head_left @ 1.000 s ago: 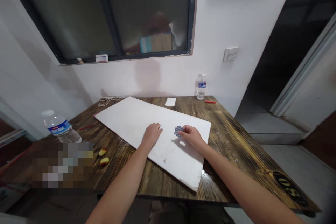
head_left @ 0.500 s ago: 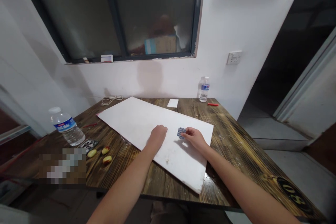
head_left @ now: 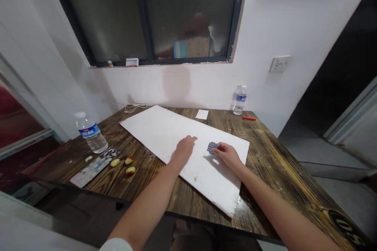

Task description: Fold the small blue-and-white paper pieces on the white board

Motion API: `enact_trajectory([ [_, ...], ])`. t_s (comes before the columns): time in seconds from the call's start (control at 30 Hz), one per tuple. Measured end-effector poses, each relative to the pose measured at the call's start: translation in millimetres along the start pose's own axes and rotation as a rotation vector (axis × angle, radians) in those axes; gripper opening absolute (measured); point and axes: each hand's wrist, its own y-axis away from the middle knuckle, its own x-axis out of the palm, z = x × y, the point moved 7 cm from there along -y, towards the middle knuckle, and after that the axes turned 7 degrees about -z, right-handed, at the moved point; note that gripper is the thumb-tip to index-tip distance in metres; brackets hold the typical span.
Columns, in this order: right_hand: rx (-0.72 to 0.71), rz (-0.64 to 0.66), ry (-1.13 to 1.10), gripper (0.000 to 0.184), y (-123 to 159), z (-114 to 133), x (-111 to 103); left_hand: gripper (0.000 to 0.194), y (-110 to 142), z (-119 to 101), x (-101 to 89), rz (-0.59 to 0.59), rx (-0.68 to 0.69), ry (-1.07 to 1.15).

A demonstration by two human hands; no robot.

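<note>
My right hand (head_left: 228, 155) pinches a small flat piece with blue and pale stripes and a scalloped edge (head_left: 211, 148). The piece is held just above a white board (head_left: 165, 129), and its shadow falls below. What the piece is made of I cannot tell. To its left, my left hand (head_left: 185, 150) is over the board with its back toward me; the fingertips at its far end point forward, a little apart, and nothing shows in them. The board lies slantwise on a dark wooden table (head_left: 262, 188).
At left are a water bottle (head_left: 92, 135), a phone with a patterned case (head_left: 94, 168) and three yellow-green fruits (head_left: 130, 170). Toward the wall lie a cable (head_left: 134, 107), white paper (head_left: 202, 114), a second bottle (head_left: 239, 102) and a red stick-like item (head_left: 249, 118).
The view has swung left, so everything sits farther right. The left hand's fingertips have come slightly apart. My right hand still pinches the striped piece.
</note>
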Motion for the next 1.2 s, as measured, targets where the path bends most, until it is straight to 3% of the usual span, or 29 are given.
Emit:
enact_trajectory([
  [0.23,0.021,0.003,-0.044,0.038,0.7,0.4,1.0,0.031,-3.7,6.9,2.1,-0.05,-0.02,0.053],
  [0.4,0.009,0.006,-0.015,0.035,-0.5,-2.0,0.6,0.029,-2.6,-1.0,-1.5,-0.175,-0.013,0.435],
  [0.63,-0.042,0.009,0.047,0.031,-3.3,-3.0,-0.7,0.017,2.9,-19.4,18.1,0.036,-0.139,1.04],
  [0.8,-0.017,0.001,0.003,0.032,-2.8,-1.6,0.0,0.035,1.9,-12.5,16.2,-0.036,-0.207,1.086],
  [0.9,-0.016,-0.03,0.006,0.033,-3.2,-1.7,-2.2,0.031,0.1,-6.6,13.2,-0.09,-0.239,1.128],
  [1.03,-0.02,-0.021,0.004,0.032,-2.9,-0.4,-1.7,0.019,-0.4,-11.3,14.0,-0.033,-0.207,1.185],
  [1.2,-0.014,0.074,-0.024,0.034,1.2,5.5,6.3,0.018,2.3,-16.5,19.8,0.023,-0.183,1.158],
])
